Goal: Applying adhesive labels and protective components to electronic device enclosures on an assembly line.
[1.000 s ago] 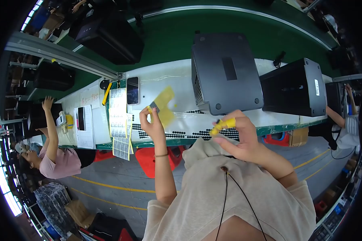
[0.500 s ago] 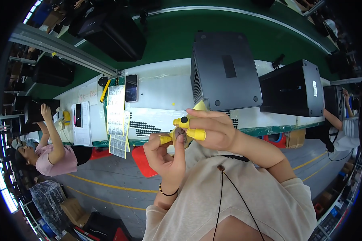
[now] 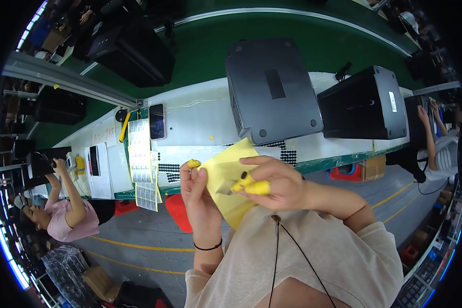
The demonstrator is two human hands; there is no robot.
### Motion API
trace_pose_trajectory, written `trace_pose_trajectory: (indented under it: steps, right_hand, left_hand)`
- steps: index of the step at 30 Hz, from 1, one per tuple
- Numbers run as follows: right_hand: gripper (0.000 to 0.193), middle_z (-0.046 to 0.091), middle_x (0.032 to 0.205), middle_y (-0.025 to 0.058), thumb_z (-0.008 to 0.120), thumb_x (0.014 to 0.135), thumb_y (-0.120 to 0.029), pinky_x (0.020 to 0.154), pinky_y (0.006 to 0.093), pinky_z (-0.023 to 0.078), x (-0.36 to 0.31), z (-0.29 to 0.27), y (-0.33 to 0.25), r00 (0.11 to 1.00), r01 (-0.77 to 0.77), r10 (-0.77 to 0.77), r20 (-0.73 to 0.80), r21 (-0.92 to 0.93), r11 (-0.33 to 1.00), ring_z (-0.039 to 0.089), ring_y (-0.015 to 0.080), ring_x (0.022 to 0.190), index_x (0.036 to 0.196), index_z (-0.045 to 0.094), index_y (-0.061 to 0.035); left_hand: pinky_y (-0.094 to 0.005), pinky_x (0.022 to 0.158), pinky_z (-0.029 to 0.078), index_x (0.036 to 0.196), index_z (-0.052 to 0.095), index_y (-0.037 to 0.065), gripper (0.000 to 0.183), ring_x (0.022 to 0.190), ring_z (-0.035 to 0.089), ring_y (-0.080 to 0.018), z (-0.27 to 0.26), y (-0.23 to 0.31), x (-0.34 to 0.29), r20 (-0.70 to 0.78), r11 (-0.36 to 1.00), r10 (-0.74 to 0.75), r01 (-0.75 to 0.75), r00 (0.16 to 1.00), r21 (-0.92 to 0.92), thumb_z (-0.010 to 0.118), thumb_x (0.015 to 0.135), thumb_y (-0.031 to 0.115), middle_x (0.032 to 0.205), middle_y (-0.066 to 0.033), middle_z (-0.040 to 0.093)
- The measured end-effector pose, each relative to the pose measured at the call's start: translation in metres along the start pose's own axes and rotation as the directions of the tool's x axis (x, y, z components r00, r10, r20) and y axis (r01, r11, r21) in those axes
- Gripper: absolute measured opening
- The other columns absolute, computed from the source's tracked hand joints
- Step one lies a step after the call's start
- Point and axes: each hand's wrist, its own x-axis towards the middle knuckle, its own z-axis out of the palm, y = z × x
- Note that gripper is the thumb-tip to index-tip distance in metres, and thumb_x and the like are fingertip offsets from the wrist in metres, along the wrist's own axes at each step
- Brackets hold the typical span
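A yellow paper sheet [image 3: 223,172] is spread between my hands above the bench's near edge. My left hand [image 3: 195,190] pinches its left edge between thumb and fingers, with yellow tape on one fingertip. My right hand [image 3: 280,179] is closed at the sheet's right side, its taped fingers bent in front of the paper. A round black pad [image 3: 244,175] sits on one of those taped fingers. Near their tips shows a small greyish patch [image 3: 225,188] that I cannot make out. Behind the sheet, rows of black pads [image 3: 288,156] lie on the bench.
A large black case [image 3: 272,87] lies on the white bench [image 3: 195,102], another case [image 3: 362,105] to its right. Printed label sheets [image 3: 140,149] overhang the near edge at left, beside a phone [image 3: 157,122]. A person in pink [image 3: 79,218] works at far left, another at right.
The yellow sheet, bunched up between my hands before, is now opened out flat. My left hand has moved slightly left, away from the right one. The whole view has shifted a little.
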Motion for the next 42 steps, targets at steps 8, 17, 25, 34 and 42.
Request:
trace_pose_trajectory:
  steps: [8,17,25,34,42]
  right_hand:
    - [0.064,0.049,0.117,0.0104,0.071,0.074,0.007,0.096,0.0334,0.047,0.085,-0.116,0.031,0.916,-0.378,0.385,-0.111,0.08,0.922,0.061,0.011,0.083,0.13,0.041,-0.0012]
    - [0.067,0.049,0.111,0.0077,0.074,0.074,-0.001,0.08,0.0233,0.049,0.125,-0.139,0.063,0.745,-0.637,0.62,0.244,-0.013,0.77,0.063,0.0089,0.078,0.134,0.044,-0.0056]
    - [0.066,0.048,0.111,0.0115,0.071,0.073,-0.002,0.068,0.0198,0.049,0.151,-0.132,0.068,0.703,-0.522,0.62,0.348,-0.339,0.783,0.064,0.0086,0.072,0.133,0.045,-0.0068]
    - [0.065,0.048,0.11,0.0109,0.072,0.072,-0.003,0.065,0.0204,0.048,0.152,-0.129,0.07,0.71,-0.487,0.617,0.339,-0.396,0.778,0.061,0.0077,0.069,0.132,0.047,-0.007]
    - [0.062,0.049,0.109,0.0108,0.072,0.073,-0.003,0.064,0.0203,0.047,0.148,-0.128,0.074,0.707,-0.51,0.622,0.336,-0.366,0.778,0.059,0.007,0.066,0.131,0.048,-0.0071]
  left_hand:
    - [-0.025,0.079,0.048,0.108,0.048,0.004,0.017,0.087,0.059,-0.0106,-0.001,0.007,0.011,-0.027,0.995,0.079,-0.077,0.997,0.064,0.056,0.093,0.007,0.092,-0.0025,0.06]
    - [-0.0259,0.077,0.048,0.108,0.049,0.005,0.017,0.086,0.059,-0.0109,0.0,0.005,0.013,-0.112,0.994,0.082,-0.072,0.99,0.086,0.057,0.093,0.01,0.091,-0.0021,0.058]
    - [-0.0282,0.078,0.049,0.109,0.05,0.007,0.016,0.09,0.059,-0.0125,-0.001,0.005,0.017,-0.062,0.996,0.071,-0.067,0.996,0.066,0.056,0.094,0.01,0.095,-0.0038,0.06]
    - [-0.0304,0.081,0.05,0.109,0.051,0.007,0.015,0.095,0.06,-0.0154,-0.003,0.005,0.021,-0.09,0.997,0.061,-0.056,0.994,0.055,0.054,0.095,0.01,0.101,-0.005,0.059]
    - [-0.0307,0.082,0.05,0.11,0.052,0.008,0.015,0.096,0.06,-0.0157,-0.005,0.003,0.024,-0.087,0.999,0.046,-0.044,0.995,0.024,0.053,0.094,0.008,0.101,-0.0047,0.059]
